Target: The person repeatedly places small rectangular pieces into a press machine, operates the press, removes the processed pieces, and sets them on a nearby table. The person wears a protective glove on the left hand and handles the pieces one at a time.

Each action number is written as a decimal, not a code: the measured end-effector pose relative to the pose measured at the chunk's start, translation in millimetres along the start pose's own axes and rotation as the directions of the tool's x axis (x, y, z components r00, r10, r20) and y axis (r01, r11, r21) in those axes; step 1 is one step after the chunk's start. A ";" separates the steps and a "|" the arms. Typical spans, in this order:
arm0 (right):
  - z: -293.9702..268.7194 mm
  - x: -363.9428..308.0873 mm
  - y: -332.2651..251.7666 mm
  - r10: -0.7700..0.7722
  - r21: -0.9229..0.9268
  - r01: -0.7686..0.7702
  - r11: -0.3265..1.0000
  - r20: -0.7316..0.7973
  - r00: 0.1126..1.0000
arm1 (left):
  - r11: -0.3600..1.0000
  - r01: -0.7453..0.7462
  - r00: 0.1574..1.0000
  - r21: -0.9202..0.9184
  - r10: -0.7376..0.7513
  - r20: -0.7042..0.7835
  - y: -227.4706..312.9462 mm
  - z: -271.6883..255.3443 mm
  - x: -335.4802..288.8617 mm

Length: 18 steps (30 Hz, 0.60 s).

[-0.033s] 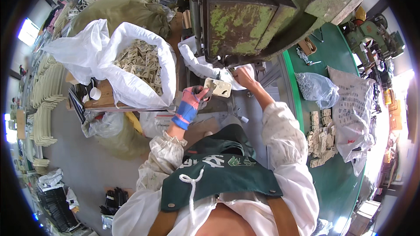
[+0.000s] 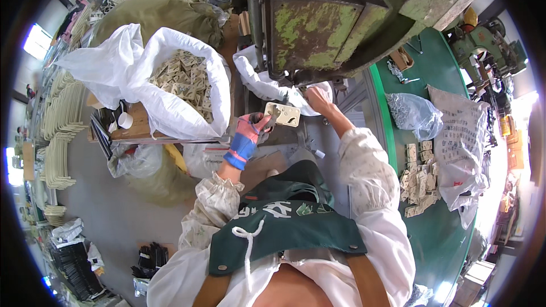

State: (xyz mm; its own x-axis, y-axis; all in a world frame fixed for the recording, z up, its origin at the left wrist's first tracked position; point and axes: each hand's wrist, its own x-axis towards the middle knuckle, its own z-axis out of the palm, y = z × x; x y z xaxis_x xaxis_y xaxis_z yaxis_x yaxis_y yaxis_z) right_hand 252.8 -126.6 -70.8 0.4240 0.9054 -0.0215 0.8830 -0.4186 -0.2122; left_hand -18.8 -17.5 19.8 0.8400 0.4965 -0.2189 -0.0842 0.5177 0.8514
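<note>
My left hand (image 2: 249,132), in a pink and blue glove, grips a flat cream-coloured plate (image 2: 283,114) with rounded corners, small holes and a dark curved slot. Thumb and fingers pinch the plate at its left end. To the right of the plate and slightly farther off, my bare right hand (image 2: 318,100) is closed with its fingers curled, close under the worn green press machine (image 2: 315,34). Whatever those fingers hold, if anything, is hidden. Behind the plate lies a white sack (image 2: 259,82) at the foot of the machine.
On the left an open white sack (image 2: 219,96) is full of small cream plates (image 2: 182,82). Behind it lies a bulging olive sack (image 2: 159,11). The green table (image 2: 418,244) on the right bears a pile of cream parts (image 2: 420,182), a clear plastic bag (image 2: 415,115) and a printed sack (image 2: 458,148).
</note>
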 end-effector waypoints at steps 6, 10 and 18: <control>34.5 14.2 10.4 0.115 0.036 -0.123 0.992 0.178 0.977 | 0.990 -0.037 0.984 0.134 0.060 -0.170 10.9 -2.9 -29.0; -1.7 5.1 5.4 0.119 0.134 -0.144 0.980 0.178 0.977 | 0.991 0.051 0.989 0.125 -0.033 -0.143 12.0 -22.4 -34.0; 24.9 11.5 37.7 0.119 0.213 -0.124 0.969 0.034 0.992 | 0.980 0.020 0.976 0.197 0.024 -0.215 -5.9 -8.0 -14.9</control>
State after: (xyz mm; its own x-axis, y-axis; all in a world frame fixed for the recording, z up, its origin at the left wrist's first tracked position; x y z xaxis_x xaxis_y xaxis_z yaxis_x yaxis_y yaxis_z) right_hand 285.9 -130.2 -103.4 0.5193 0.8508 -0.0801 0.7604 -0.5028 -0.4109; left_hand -35.1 -22.4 14.2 0.7026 0.6471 -0.2961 0.0394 0.3801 0.9241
